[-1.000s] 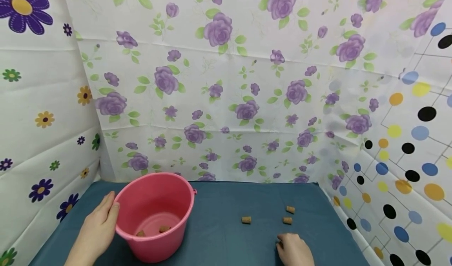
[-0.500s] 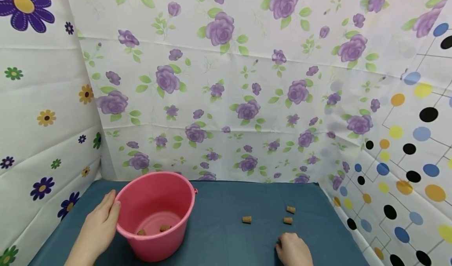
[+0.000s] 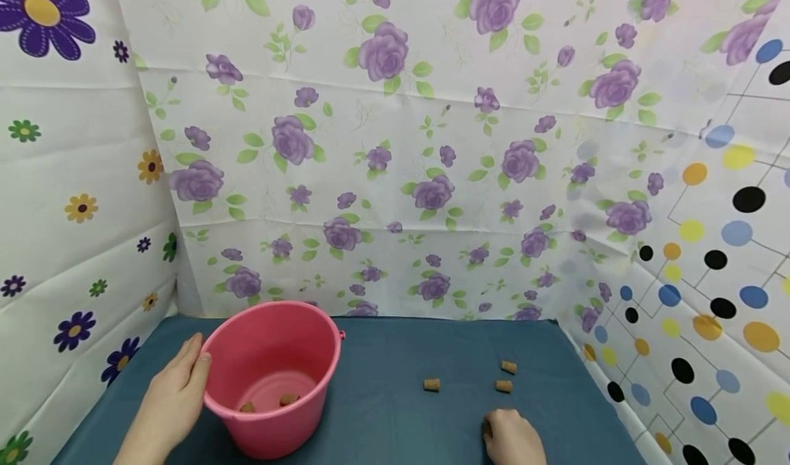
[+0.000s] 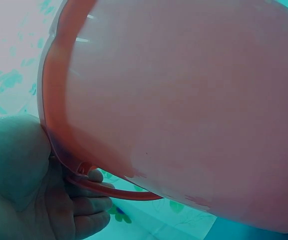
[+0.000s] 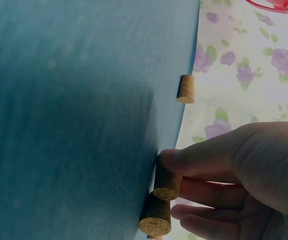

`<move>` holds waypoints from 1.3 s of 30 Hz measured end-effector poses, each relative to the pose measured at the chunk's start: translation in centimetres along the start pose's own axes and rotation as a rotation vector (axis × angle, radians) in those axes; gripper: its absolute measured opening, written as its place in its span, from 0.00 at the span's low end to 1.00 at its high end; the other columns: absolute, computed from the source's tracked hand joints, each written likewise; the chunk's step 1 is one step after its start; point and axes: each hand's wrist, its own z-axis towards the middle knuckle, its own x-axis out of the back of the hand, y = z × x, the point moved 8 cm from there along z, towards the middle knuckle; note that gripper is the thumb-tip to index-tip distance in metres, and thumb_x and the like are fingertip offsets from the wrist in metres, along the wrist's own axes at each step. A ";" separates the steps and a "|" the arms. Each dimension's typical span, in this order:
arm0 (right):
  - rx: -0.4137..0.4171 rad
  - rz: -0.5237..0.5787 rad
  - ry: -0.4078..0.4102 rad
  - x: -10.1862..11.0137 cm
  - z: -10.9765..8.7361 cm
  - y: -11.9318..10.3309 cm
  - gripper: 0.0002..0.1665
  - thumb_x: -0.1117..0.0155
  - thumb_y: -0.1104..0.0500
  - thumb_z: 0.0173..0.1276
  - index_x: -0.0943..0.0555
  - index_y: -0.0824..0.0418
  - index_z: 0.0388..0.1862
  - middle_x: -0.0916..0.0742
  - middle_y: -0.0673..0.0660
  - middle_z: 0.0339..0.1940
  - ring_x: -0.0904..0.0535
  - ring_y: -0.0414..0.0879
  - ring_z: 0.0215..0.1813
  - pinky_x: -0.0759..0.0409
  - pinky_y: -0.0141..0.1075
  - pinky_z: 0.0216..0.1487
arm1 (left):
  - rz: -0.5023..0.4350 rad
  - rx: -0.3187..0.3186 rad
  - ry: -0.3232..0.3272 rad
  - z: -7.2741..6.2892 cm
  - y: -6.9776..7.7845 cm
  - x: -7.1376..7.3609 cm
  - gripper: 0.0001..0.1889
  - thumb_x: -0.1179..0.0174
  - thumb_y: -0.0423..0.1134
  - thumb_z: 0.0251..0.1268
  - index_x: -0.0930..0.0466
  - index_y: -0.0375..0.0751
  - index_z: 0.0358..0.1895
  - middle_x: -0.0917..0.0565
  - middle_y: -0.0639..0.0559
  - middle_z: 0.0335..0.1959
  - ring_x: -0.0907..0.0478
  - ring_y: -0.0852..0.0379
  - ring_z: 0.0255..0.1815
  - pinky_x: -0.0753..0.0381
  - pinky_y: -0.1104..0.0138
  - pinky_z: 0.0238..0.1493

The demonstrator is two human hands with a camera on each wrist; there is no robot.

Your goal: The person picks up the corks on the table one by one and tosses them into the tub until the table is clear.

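A pink bucket stands on the left of the dark blue cloth, its mouth tilted towards me, with two corks visible inside. My left hand holds the bucket's left rim. In the left wrist view its fingers lie by the bucket's handle. My right hand is low over the cloth. The right wrist view shows it pinching a cork between thumb and fingers at the cloth; the head view hides this cork. Right behind it is another cork.
Three loose corks lie beyond my right hand: one cork to the left, one nearer cork and one farther cork. A rose-patterned sheet hangs behind the blue cloth, with patterned sheets at both sides.
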 end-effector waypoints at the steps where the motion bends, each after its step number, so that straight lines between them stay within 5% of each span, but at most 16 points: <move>1: 0.001 0.001 0.001 0.0 0.0 0.0 0.33 0.29 0.72 0.67 0.39 0.50 0.16 0.36 0.52 0.14 0.38 0.45 0.17 0.38 0.41 0.24 | -0.001 0.001 0.000 0.0 0.0 0.0 0.40 0.73 0.57 0.91 0.59 0.20 0.83 0.56 0.18 0.82 0.56 0.19 0.82 0.47 0.26 0.74; 9: 0.021 0.006 0.016 0.1 -0.1 -0.6 0.27 0.31 0.72 0.69 0.30 0.53 0.16 0.29 0.55 0.16 0.31 0.48 0.18 0.33 0.43 0.24 | 0.000 0.007 -0.007 0.0 -0.2 -0.1 0.41 0.74 0.57 0.91 0.59 0.20 0.83 0.56 0.18 0.82 0.56 0.19 0.82 0.48 0.26 0.74; 17: 0.059 0.050 -0.004 0.2 0.2 -1.3 0.10 0.29 0.69 0.71 0.12 0.56 0.30 0.22 0.51 0.20 0.26 0.44 0.21 0.25 0.42 0.24 | -0.002 0.011 -0.005 0.0 -0.2 -0.1 0.40 0.74 0.57 0.91 0.59 0.20 0.83 0.55 0.18 0.82 0.56 0.19 0.82 0.48 0.26 0.74; 23: 0.078 0.097 -0.016 0.1 0.1 -1.9 0.12 0.30 0.67 0.73 0.15 0.55 0.28 0.22 0.51 0.18 0.26 0.44 0.19 0.28 0.41 0.22 | 0.004 0.025 -0.025 -0.1 -0.3 -0.2 0.40 0.74 0.57 0.91 0.60 0.20 0.83 0.56 0.18 0.82 0.57 0.19 0.82 0.49 0.27 0.75; 33: 0.132 0.150 0.027 0.4 0.2 -3.1 0.01 0.28 0.64 0.73 0.11 0.59 0.40 0.17 0.45 0.23 0.25 0.39 0.22 0.25 0.38 0.23 | 0.001 -0.001 0.001 0.0 -0.1 0.0 0.40 0.73 0.56 0.91 0.58 0.20 0.83 0.55 0.18 0.82 0.56 0.19 0.82 0.47 0.26 0.75; 39: 0.154 0.178 0.037 0.4 0.5 -3.7 0.08 0.25 0.64 0.70 0.10 0.62 0.47 0.15 0.45 0.28 0.22 0.37 0.25 0.22 0.36 0.25 | -0.001 -0.003 -0.002 0.0 0.0 0.0 0.40 0.73 0.57 0.91 0.59 0.20 0.83 0.55 0.18 0.82 0.56 0.19 0.82 0.47 0.26 0.74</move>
